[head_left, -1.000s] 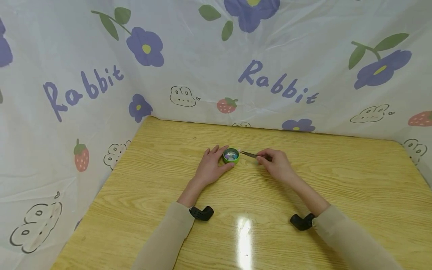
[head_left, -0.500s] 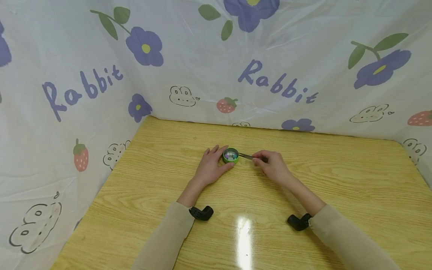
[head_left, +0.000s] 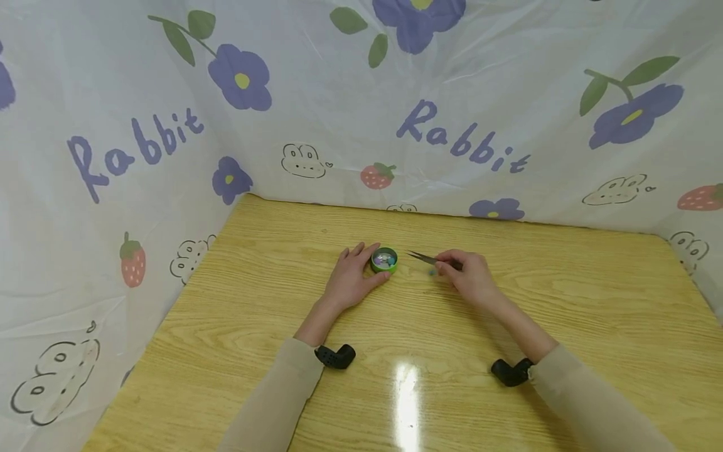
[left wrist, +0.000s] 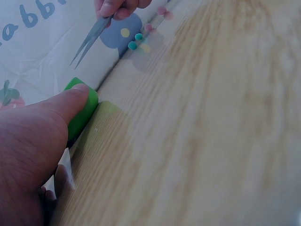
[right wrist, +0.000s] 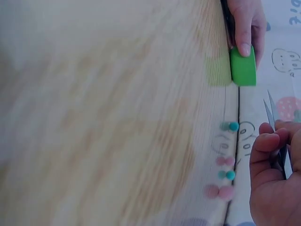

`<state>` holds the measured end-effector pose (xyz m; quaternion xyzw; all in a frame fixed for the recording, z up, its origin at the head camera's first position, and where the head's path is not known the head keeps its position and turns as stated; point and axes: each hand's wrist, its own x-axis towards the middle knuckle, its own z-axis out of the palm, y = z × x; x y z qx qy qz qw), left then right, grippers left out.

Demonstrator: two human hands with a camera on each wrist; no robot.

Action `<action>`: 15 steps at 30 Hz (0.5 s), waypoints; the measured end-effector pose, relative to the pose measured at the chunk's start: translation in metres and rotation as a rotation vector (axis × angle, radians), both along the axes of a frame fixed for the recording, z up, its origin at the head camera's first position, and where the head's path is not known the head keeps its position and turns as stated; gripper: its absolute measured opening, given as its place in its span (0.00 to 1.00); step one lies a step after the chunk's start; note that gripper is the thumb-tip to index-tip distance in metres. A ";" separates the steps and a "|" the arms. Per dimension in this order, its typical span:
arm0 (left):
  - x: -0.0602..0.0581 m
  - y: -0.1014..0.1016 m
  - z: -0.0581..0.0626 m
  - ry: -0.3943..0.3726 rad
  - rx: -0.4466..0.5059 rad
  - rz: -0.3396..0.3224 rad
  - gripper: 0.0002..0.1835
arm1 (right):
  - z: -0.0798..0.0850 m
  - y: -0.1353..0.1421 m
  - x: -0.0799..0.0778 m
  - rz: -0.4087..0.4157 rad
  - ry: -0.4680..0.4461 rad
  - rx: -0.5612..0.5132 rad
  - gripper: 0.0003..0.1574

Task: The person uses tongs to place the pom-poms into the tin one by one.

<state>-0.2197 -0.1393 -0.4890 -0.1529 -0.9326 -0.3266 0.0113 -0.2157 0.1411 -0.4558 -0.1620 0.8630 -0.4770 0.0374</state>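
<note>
My left hand [head_left: 353, 276] holds a small round green container [head_left: 385, 269] between thumb and fingers on the tabletop. Through its open top, small purple, teal and white pieces show. To the right, my right hand [head_left: 471, 276] pinches metal tweezers [head_left: 420, 257], whose tips are parted with nothing between them and point toward the container. In the left wrist view, the thumb lies on the container's green wall [left wrist: 83, 113]. Under the right hand lie several small beads: a teal bead [right wrist: 233, 126] nearest the container, a pink bead [right wrist: 230, 161], and others in a line.
The wooden table [head_left: 361, 389] reaches back to a white curtain [head_left: 339, 113] printed with flowers and rabbits, which also hangs along the left. A black wrist camera [head_left: 336, 356] sits on the left wrist, another black camera [head_left: 511, 372] on the right.
The tweezers went left to the container's rim with a small pink bead at their tips, then drew back right without it. A teal bead now shows beside the right hand. The left hand stays put.
</note>
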 end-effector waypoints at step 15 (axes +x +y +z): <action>-0.001 0.002 0.002 -0.001 -0.008 -0.010 0.40 | -0.007 0.054 -0.001 -0.114 0.084 0.131 0.15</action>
